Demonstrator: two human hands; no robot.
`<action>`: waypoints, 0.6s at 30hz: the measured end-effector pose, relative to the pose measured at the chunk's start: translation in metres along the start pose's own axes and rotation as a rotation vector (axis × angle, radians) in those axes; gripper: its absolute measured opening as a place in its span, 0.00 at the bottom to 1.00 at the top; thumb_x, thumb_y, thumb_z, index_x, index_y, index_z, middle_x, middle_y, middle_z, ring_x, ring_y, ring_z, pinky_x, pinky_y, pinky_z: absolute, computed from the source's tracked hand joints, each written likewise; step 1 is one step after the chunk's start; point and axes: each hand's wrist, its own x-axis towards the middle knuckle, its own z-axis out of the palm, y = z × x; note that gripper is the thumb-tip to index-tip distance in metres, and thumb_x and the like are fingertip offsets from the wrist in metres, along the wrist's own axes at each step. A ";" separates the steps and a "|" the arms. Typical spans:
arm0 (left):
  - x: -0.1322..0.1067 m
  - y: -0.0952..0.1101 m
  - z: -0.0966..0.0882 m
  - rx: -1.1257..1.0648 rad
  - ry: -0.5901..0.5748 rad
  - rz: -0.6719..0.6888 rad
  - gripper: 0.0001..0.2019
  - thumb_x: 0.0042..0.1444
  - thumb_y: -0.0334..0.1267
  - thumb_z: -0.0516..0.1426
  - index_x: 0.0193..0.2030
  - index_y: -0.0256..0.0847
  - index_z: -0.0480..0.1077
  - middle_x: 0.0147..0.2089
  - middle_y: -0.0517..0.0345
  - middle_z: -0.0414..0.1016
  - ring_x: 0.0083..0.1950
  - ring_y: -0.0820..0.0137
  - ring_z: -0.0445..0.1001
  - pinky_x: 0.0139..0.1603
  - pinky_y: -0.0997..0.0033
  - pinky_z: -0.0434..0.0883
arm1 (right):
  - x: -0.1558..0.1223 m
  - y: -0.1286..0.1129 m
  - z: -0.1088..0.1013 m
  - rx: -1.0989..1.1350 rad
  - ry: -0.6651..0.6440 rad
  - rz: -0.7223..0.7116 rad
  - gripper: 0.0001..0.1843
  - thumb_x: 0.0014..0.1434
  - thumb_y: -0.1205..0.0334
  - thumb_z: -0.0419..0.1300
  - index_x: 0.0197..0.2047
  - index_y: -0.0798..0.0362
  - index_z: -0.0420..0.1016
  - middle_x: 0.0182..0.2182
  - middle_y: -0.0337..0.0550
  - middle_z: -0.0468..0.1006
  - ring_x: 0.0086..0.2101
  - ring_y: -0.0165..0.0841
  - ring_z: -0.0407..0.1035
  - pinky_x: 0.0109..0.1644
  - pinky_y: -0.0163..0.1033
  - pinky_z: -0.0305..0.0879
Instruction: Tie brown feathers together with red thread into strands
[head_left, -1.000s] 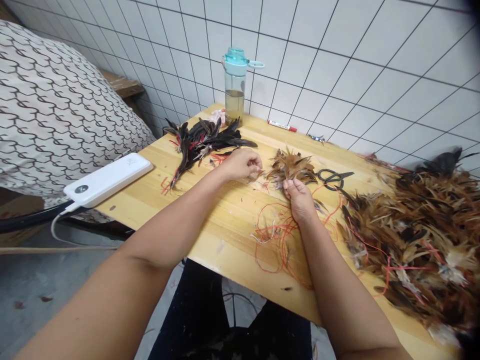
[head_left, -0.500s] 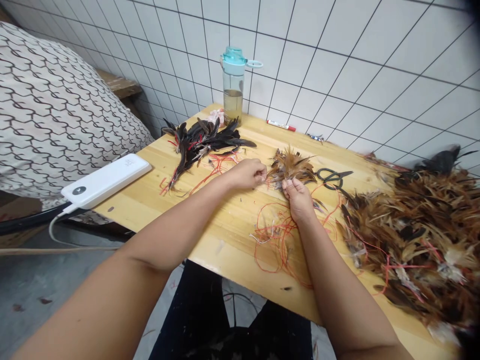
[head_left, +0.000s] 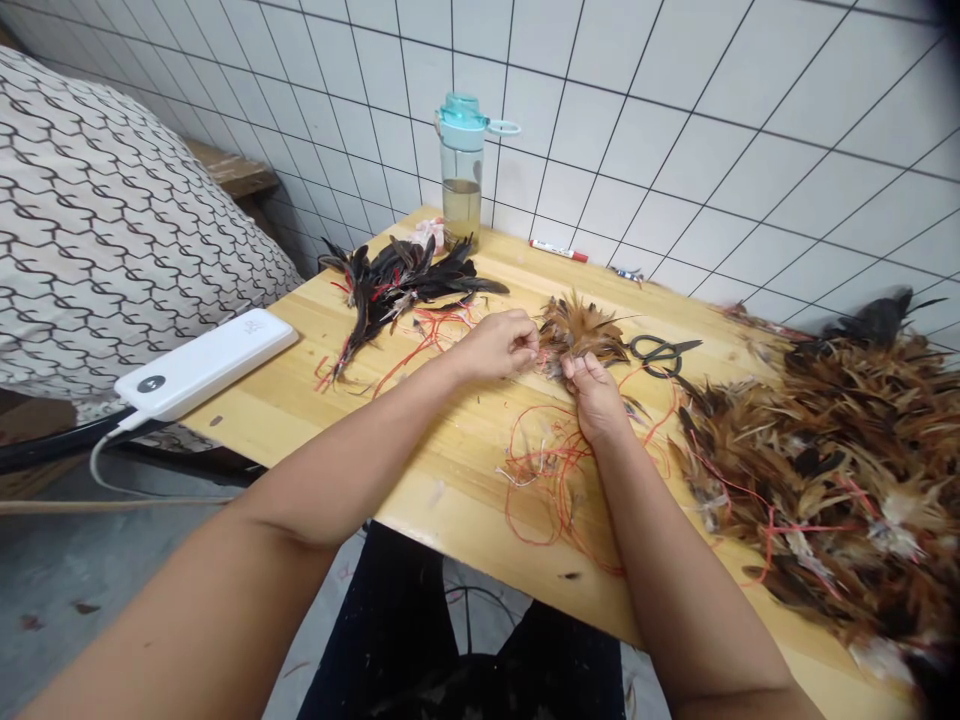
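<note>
Head view: the right hand (head_left: 596, 400) pinches the base of a brown tuft (head_left: 581, 328) of feathers near the middle of the worktop (head_left: 360, 410), fingers clenched around the quills. The left hand (head_left: 499, 345) meets it from nine o'clock, its fingers closed at the same base; a fine red thread seems to run from there, but what exactly they pinch is too small to tell.

At ten o'clock from the hands lies a black bundle (head_left: 397, 285) with loose red thread (head_left: 435, 330) beside it. More thread (head_left: 555, 480) is tangled at six o'clock, under the right wrist. Scissors (head_left: 660, 352) lie just at three o'clock of the tuft, and a big heap (head_left: 832, 470) of brown feathers fills the worktop farther that way. A bottle (head_left: 461, 175) stands at twelve o'clock by the tiled wall, and a power bank (head_left: 202, 365) sits at the nine o'clock edge.

To do this well, I judge the right hand should keep the quills level and tightly bunched, while the left works close to the base so nothing slips or fans out. Keeping the tuft clear of the tangle below would avoid snagging stray thread.
</note>
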 end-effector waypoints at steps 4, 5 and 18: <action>-0.001 0.008 0.014 0.133 0.115 0.067 0.05 0.54 0.32 0.54 0.29 0.37 0.69 0.33 0.53 0.70 0.37 0.69 0.69 0.41 0.68 0.67 | -0.001 -0.004 0.002 0.058 -0.012 -0.013 0.26 0.49 0.38 0.65 0.23 0.50 0.60 0.23 0.34 0.58 0.24 0.27 0.49 0.30 0.36 0.51; -0.002 0.010 0.017 0.144 0.130 0.071 0.05 0.55 0.32 0.54 0.30 0.38 0.69 0.34 0.52 0.70 0.38 0.68 0.69 0.42 0.68 0.67 | -0.002 -0.005 0.002 0.061 -0.029 -0.012 0.26 0.48 0.38 0.65 0.23 0.50 0.60 0.22 0.34 0.58 0.25 0.28 0.49 0.30 0.36 0.52; 0.001 0.005 -0.003 -0.165 0.084 -0.081 0.02 0.48 0.31 0.59 0.26 0.37 0.70 0.29 0.60 0.70 0.30 0.75 0.67 0.33 0.74 0.63 | -0.001 -0.010 0.000 0.183 0.017 0.086 0.22 0.47 0.46 0.69 0.23 0.51 0.62 0.25 0.36 0.66 0.24 0.26 0.54 0.26 0.34 0.48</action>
